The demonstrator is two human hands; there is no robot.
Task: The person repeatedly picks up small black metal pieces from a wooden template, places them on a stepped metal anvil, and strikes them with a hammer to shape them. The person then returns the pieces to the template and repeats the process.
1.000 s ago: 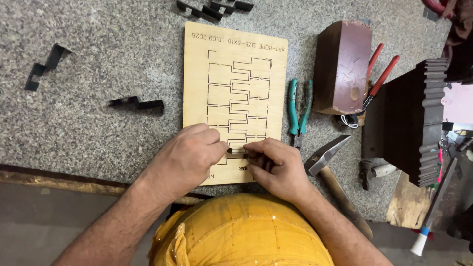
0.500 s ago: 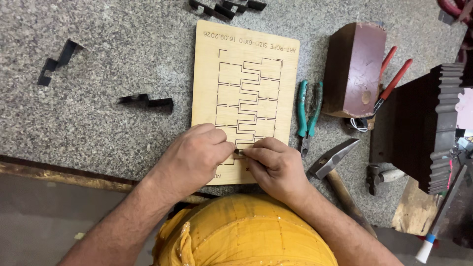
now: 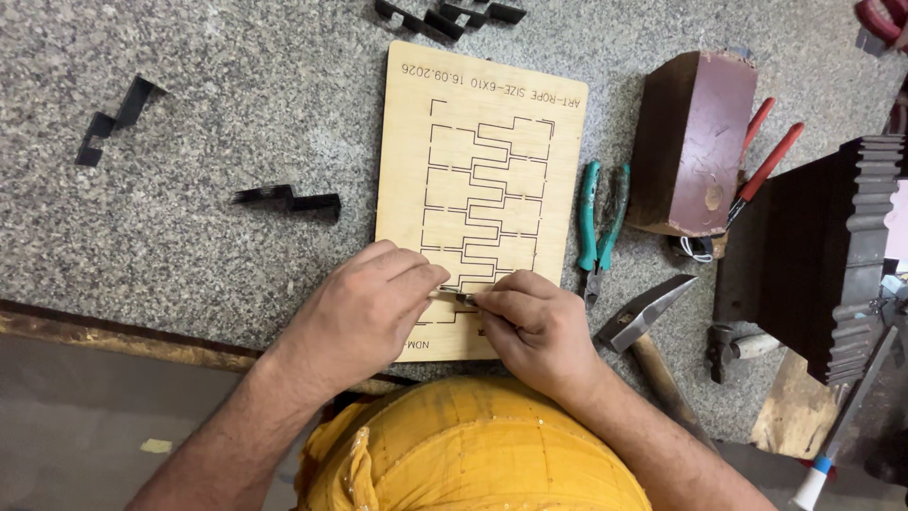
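Note:
A pale plywood board (image 3: 482, 180) with dark zigzag slots cut into it lies flat on the speckled stone bench (image 3: 189, 104). My left hand (image 3: 364, 317) and my right hand (image 3: 530, 326) rest on its near end, fingertips meeting over a slot. Between them they pinch a small dark metal strip (image 3: 461, 297), pressed down at the board's surface. Most of the strip is hidden under my fingers. A yellow garment (image 3: 473, 445) fills the view just below my hands.
Bent black metal strips lie at the left (image 3: 113, 121), centre left (image 3: 288, 200) and top (image 3: 445, 14). Teal-handled pliers (image 3: 598, 218), a hammer (image 3: 648, 331), a brown wooden block (image 3: 690, 142), red-handled pliers (image 3: 766, 161) and a dark ribbed block (image 3: 842, 255) crowd the right.
Both hands stay on the board's near end with the strip between the fingertips. The view has shifted slightly, so everything sits a little further right in the frame.

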